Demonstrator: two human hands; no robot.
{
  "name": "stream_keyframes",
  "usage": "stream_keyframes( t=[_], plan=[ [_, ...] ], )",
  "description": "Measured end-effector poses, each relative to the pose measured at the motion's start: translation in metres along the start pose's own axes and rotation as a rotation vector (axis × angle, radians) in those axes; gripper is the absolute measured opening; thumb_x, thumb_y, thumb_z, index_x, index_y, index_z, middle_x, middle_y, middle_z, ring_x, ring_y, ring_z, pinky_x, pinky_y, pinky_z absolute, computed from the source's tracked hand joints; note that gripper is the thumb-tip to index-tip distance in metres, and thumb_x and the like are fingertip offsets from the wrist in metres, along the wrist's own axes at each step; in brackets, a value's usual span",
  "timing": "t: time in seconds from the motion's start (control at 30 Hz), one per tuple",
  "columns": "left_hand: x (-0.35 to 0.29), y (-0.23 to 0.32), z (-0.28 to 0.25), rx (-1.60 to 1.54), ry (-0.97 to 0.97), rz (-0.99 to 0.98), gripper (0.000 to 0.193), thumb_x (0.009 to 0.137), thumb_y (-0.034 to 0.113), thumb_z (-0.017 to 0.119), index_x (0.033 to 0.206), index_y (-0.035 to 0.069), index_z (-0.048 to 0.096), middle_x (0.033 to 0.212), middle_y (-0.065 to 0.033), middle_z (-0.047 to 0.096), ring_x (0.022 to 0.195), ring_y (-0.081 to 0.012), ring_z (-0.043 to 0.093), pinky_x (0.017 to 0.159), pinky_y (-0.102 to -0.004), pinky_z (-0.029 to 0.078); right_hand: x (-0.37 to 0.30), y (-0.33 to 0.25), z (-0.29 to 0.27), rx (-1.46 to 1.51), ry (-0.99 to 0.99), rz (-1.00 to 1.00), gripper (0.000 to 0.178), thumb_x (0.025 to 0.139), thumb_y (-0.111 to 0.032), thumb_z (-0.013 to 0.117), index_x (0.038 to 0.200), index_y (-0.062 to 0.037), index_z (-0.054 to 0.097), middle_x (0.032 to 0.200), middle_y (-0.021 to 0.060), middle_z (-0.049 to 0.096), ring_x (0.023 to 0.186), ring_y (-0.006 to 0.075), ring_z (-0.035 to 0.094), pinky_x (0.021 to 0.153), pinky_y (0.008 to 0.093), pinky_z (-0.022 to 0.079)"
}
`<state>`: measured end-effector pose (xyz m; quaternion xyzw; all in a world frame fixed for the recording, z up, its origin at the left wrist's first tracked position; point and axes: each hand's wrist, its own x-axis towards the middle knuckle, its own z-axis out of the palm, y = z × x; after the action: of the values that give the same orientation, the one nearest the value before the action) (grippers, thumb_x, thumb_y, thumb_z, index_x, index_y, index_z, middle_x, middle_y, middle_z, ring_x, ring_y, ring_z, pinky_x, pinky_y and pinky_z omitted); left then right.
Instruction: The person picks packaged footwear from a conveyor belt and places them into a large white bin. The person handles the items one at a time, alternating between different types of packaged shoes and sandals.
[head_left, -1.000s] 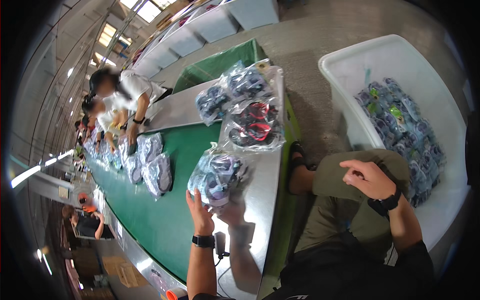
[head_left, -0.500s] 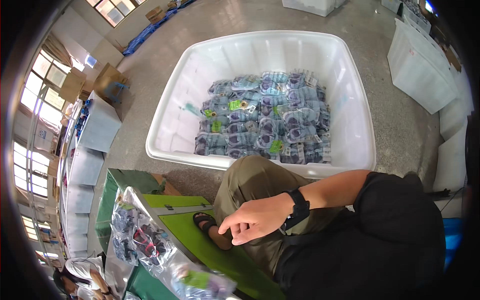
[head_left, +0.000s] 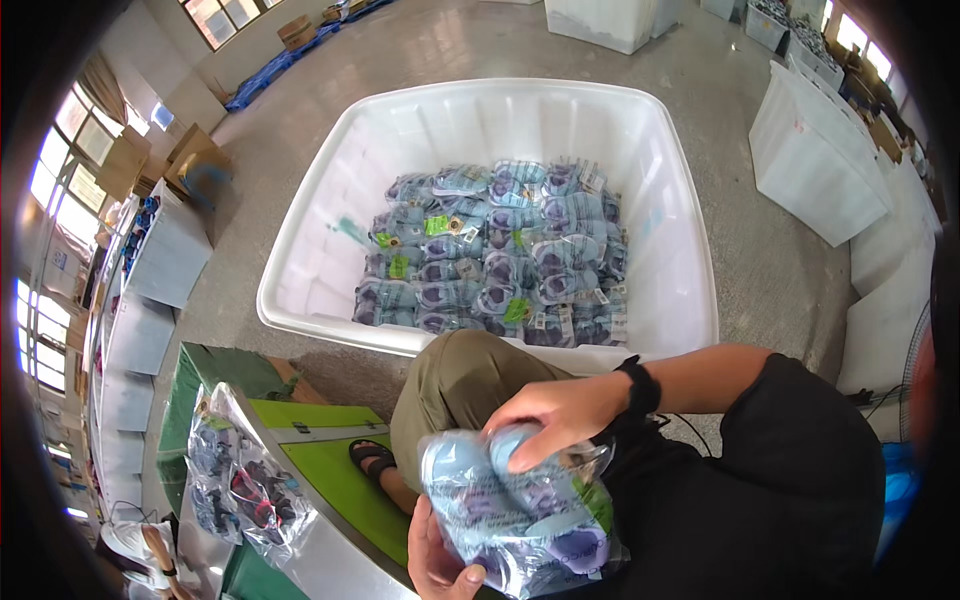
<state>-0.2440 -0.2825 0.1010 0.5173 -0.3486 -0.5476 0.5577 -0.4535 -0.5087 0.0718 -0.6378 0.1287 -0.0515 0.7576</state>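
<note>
A pair of light blue shoes in a clear plastic bag (head_left: 520, 510) is held up close to my lap. My left hand (head_left: 437, 555) grips the bag's lower left edge, thumb on the front. From above, my right hand (head_left: 555, 412) closes on the bag's top, its thumb pressed over the toe of one shoe. Beyond my knee stands a large white bin (head_left: 330, 190), with several layers of similar bagged shoes (head_left: 490, 255) stacked inside it.
On the metal-topped table (head_left: 330, 545) at the left lie several bagged dark shoes (head_left: 240, 470). A green panel (head_left: 340, 460) is beside my foot. More white bins (head_left: 815, 150) stand at the right and along the left wall. A person (head_left: 140, 550) is at the lower left.
The bagged shoes have come from over the table's edge to in front of my lap. My right hand, previously holding nothing, has taken hold of the bag. The view has shifted slightly.
</note>
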Motion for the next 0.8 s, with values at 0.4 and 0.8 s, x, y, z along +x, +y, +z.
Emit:
stream_keyframes(
  t=[0.4, 0.8],
  plan=[
    [-0.047, -0.026, -0.085, 0.276, 0.452, -0.074, 0.047, 0.103, 0.011, 0.059, 0.147, -0.002, 0.045, 0.130, -0.0183, 0.061, 0.110, -0.0252, 0.064, 0.093, -0.0385, 0.055, -0.106, -0.021, -0.113, 0.333, 0.946, -0.102, 0.040, 0.097, -0.020, 0.062, 0.131, 0.0004, 0.057, 0.112, 0.0076, 0.070, 0.098, 0.0167, 0.071, 0.083, 0.0312, 0.060],
    [-0.106, -0.070, -0.150, -0.065, 0.696, -0.073, 0.029, 0.102, 0.004, 0.059, 0.131, 0.002, 0.056, 0.114, -0.0151, 0.069, 0.090, -0.0202, 0.068, 0.073, -0.0304, 0.058, -0.146, 0.143, -0.163, -0.187, 0.961, 0.613, 0.071, 0.096, -0.023, 0.069, 0.150, 0.0075, 0.035, 0.105, 0.0123, 0.066, 0.086, 0.0186, 0.069, 0.069, 0.0320, 0.060]
  ],
)
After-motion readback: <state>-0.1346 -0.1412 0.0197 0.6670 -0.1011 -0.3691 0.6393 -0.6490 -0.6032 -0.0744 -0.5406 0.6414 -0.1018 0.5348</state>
